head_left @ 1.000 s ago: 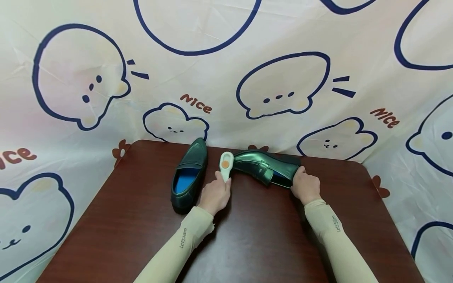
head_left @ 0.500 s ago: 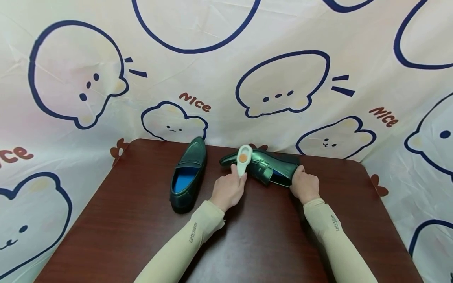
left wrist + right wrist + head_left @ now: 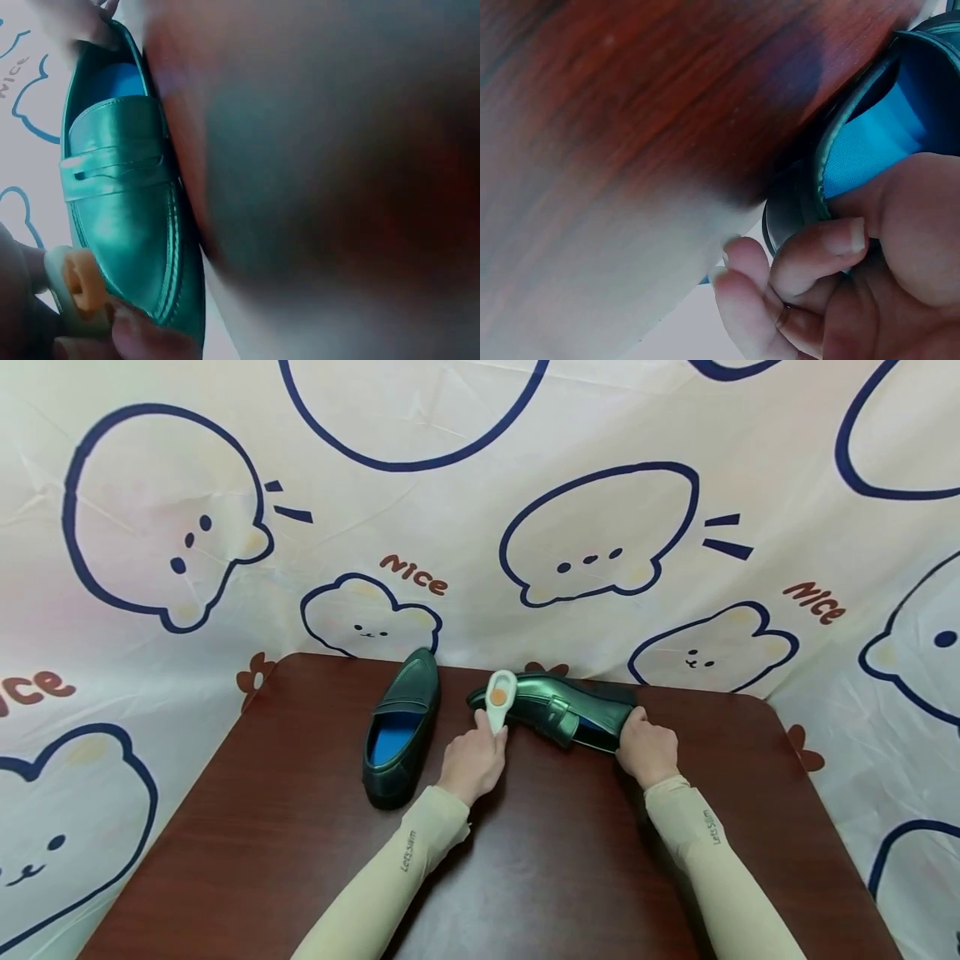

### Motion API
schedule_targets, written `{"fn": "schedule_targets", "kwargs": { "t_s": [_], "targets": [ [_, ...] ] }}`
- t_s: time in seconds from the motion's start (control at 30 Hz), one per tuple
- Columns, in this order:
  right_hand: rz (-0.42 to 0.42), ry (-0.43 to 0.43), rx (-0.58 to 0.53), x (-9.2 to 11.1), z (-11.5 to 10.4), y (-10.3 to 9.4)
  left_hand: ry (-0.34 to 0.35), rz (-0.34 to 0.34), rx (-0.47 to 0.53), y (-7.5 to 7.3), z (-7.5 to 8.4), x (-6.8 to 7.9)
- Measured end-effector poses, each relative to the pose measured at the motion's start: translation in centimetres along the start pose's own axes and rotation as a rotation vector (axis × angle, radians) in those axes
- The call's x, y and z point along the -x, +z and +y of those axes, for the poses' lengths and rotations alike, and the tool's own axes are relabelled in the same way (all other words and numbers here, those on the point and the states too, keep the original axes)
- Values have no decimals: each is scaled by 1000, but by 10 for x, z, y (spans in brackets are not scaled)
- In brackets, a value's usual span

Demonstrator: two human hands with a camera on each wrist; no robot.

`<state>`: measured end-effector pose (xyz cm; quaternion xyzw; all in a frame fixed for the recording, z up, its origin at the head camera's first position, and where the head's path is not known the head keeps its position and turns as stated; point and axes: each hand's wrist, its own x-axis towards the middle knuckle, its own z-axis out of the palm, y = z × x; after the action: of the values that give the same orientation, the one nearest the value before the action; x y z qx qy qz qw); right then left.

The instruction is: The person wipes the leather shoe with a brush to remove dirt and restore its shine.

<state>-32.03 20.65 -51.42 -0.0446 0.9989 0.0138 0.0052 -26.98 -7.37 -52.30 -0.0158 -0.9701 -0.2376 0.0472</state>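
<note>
My left hand (image 3: 474,764) grips a small white handled tool (image 3: 499,693) with an orange knob (image 3: 88,280) on top; its underside is hidden. The tool overlaps the vamp near the toe of a shiny dark green loafer (image 3: 555,700). This loafer lies tipped on its side, toe to the left, its opening facing me. At its heel, my right hand (image 3: 647,748) pinches the back rim, thumb inside over the blue insole (image 3: 877,142). A matching loafer (image 3: 411,692) stands upright to the left of my left hand, toe pointing away.
Both loafers are near the back edge of a dark brown wooden table (image 3: 555,877). Right behind that edge hangs a pale curtain (image 3: 465,527) with cartoon drawings, which also closes off both sides.
My left hand slid the tool rightward from the toe to the middle of the loafer, then part of the way back left. My right hand has stayed at the heel.
</note>
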Motion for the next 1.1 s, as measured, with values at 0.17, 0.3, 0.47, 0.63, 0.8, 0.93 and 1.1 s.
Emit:
{"fn": "schedule_targets", "kwargs": {
  "t_s": [0.17,0.3,0.47,0.63,0.8,0.93,1.1],
  "targets": [
    [-27,1,-10,-1,3,-2,-81,3,-23,-6,-10,12],
    [-45,7,-19,-2,4,-4,-80,3,-22,-17,-11,18],
    [-88,9,-49,-7,8,-9,-79,-19,20,-32,-6,21],
    [-118,16,-75,-6,7,-9,-56,-54,75,-28,-2,20],
    [-116,26,-85,-6,6,-5,-35,-85,86,-17,-1,14],
    [-113,26,-83,-6,6,-4,-46,-74,59,-11,-7,9],
    [-100,21,-82,-7,9,-4,-103,-80,77,-13,-18,11]
  ]
}}
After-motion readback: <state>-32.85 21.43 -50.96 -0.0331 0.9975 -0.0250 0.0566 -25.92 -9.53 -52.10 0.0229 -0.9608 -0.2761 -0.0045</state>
